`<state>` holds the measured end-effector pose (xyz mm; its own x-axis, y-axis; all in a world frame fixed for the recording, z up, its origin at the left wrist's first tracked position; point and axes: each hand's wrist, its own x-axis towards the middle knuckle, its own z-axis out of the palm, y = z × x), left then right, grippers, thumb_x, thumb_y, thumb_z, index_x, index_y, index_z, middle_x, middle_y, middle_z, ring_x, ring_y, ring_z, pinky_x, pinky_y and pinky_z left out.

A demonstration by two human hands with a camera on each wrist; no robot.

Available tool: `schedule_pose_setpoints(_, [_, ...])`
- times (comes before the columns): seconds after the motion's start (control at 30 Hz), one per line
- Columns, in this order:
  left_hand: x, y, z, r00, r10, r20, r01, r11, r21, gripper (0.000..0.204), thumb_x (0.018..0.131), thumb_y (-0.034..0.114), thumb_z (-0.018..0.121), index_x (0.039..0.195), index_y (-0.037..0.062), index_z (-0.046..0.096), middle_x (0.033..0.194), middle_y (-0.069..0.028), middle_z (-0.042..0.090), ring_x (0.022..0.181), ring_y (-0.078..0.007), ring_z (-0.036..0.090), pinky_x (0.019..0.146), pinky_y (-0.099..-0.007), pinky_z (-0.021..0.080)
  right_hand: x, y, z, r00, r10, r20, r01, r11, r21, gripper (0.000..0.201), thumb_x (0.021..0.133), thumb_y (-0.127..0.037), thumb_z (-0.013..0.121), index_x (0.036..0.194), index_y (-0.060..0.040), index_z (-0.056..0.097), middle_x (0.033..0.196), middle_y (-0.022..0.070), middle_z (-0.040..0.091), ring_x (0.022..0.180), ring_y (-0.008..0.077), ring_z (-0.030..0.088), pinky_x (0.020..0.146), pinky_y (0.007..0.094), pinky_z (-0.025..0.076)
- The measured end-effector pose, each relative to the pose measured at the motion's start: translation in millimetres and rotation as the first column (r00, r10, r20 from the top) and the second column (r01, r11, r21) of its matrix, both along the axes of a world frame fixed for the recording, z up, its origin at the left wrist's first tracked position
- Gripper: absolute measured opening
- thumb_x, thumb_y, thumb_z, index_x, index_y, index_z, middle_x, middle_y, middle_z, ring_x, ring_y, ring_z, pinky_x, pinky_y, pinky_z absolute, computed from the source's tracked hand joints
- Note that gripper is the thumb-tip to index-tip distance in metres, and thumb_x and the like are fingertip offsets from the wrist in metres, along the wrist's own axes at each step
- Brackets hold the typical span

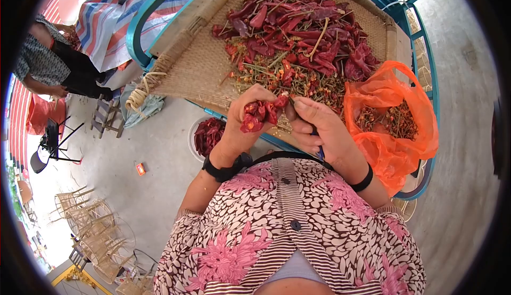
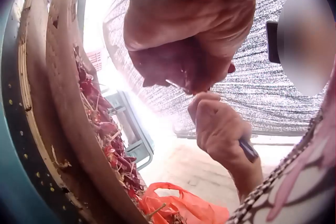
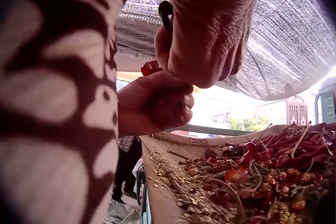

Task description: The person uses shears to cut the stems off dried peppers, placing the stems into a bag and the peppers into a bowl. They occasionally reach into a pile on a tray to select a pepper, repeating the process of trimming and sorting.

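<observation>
My left hand (image 1: 233, 126) grips a small bunch of dried red chili peppers (image 1: 257, 115) above the near edge of a woven tray (image 1: 194, 69). Close against it, my right hand (image 1: 331, 131) holds a slim tool with a dark blue handle (image 1: 320, 153); its working end is mostly hidden by the fingers. The fingertips of both hands meet at the stem end of the peppers. Behind them on the tray lies a heap of dried red chili peppers (image 1: 298, 26). Cut stems and caps (image 1: 266, 77) with yellow seeds spread along its near side.
An orange plastic bag (image 1: 367, 154) with stems and caps inside stands at the tray's right. Below the tray's left side, a white basin (image 1: 193, 140) holds red peppers. A teal metal frame (image 1: 139, 34) surrounds the tray. Another person (image 1: 48, 61) stands at far left near a stool (image 1: 105, 117).
</observation>
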<state>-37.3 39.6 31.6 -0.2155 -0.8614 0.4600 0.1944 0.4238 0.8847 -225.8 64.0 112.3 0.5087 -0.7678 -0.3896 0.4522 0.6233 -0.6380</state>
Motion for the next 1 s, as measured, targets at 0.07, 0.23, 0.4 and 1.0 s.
schedule_pose_setpoints(0.07, [5.9, 3.2, -10.5, 0.998, -0.069, 0.013, 0.069, 0.997, -0.026, 0.032, 0.071, -0.008, 0.073, 0.098, 0.0043, 0.060, 0.092, -0.0070, 0.061, 0.085, -0.0179, 0.057, 0.077, -0.0288, 0.045, -12.6, -6.9, -2.0, 0.970, -0.111, 0.214, 0.099, 0.993, 0.064, 0.025, 0.102, -0.029, 0.047, 0.093, -0.0069, 0.053, 0.064, -0.0058, 0.041, 0.041, 0.0026, 0.031, 0.036, 0.0188, 0.027])
schedule_pose_setpoints(0.23, [6.5, 13.6, -11.1, 0.997, -0.074, -0.029, 0.077, 0.991, 0.105, 0.029, 0.075, -0.005, 0.073, 0.098, 0.0047, 0.060, 0.094, -0.0061, 0.061, 0.086, -0.0160, 0.057, 0.078, -0.0287, 0.046, -27.9, -13.4, 6.9, 0.958, -0.108, -0.266, 0.031, 0.960, -0.277, 0.025, 0.100, -0.029, 0.051, 0.099, -0.0042, 0.056, 0.068, -0.0033, 0.049, 0.048, 0.0058, 0.043, 0.043, 0.0218, 0.035])
schedule_pose_setpoints(0.4, [4.3, 12.8, -3.2, 0.994, 0.053, -0.094, -0.036, 0.984, 0.176, 0.033, 0.068, -0.008, 0.072, 0.096, 0.0039, 0.061, 0.093, -0.0049, 0.061, 0.087, -0.0159, 0.058, 0.081, -0.0278, 0.045, -6.1, 3.6, -1.1, 0.477, -0.332, -0.813, -0.525, 0.635, -0.567, 0.032, 0.094, -0.031, 0.056, 0.100, -0.0001, 0.055, 0.080, 0.0159, 0.058, 0.076, 0.0314, 0.060, 0.069, 0.0377, 0.047])
schedule_pose_setpoints(1.0, [8.5, 9.8, 4.0, 0.981, -0.147, -0.123, 0.183, 0.905, 0.383, 0.026, 0.080, -0.003, 0.071, 0.101, 0.0048, 0.058, 0.090, 0.0020, 0.058, 0.075, -0.0060, 0.053, 0.066, -0.0212, 0.044, -7.6, -2.1, -3.2, 0.506, -0.355, -0.786, -0.610, 0.497, -0.617, 0.043, 0.096, -0.044, 0.053, 0.104, -0.0017, 0.053, 0.081, 0.0186, 0.060, 0.075, 0.0386, 0.062, 0.062, 0.0421, 0.046])
